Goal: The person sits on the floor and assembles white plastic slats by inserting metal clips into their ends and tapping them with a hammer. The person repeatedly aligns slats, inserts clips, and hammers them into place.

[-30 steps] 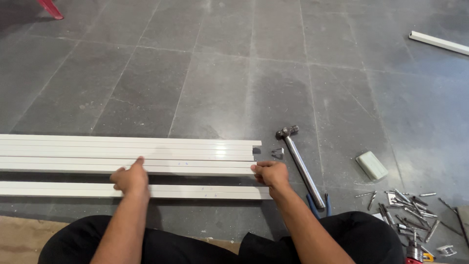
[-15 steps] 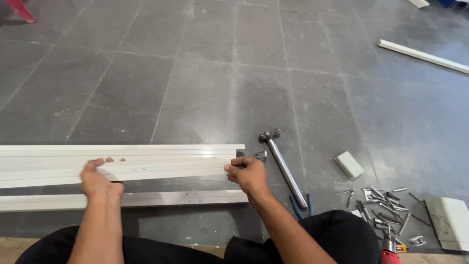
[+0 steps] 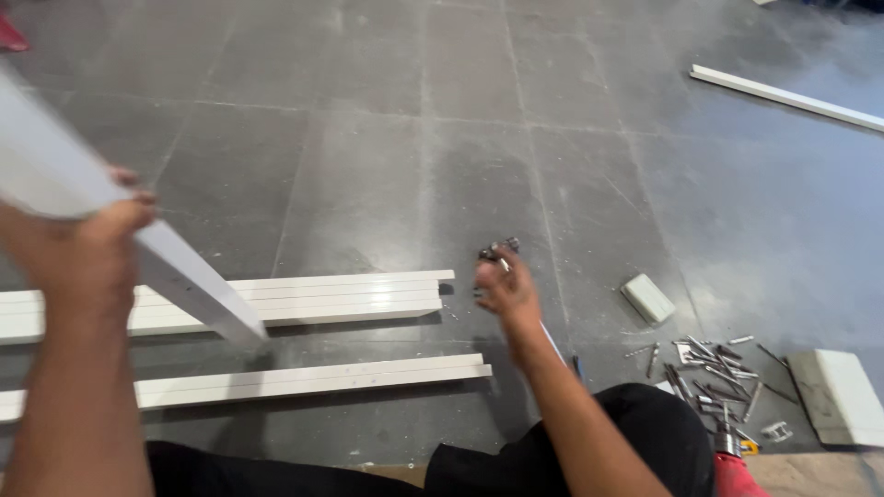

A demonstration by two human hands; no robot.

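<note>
**Left hand lifts a white strip off the floor**

The left hand (image 3: 87, 248) is clamped around a long white plastic strip (image 3: 184, 276), fingers wrapped over its top edge, holding it raised and tilted so its far end slopes down toward the floor. That lower end hangs just above the bundle of white strips (image 3: 304, 299) that lies flat on the dark grey tiled floor (image 3: 368, 138).

Taking the bundle as the landmark: a single white strip (image 3: 313, 377) lies parallel to it on the near side, a little apart. Just past the bundle's right end the right hand (image 3: 505, 290) hovers with its fingers loosely apart, gripping nothing. The hammer (image 3: 500, 248) has its metal head just beyond the fingertips, and most of its shaft is hidden under the hand and forearm. Further right of the bundle sits a small pale block (image 3: 649, 298), then a heap of metal screws and fittings (image 3: 709, 368), and a larger pale block (image 3: 840, 396) beyond those. Well beyond the bundle, toward the far right, another white strip (image 3: 783, 95) lies alone on the tiles.
</note>
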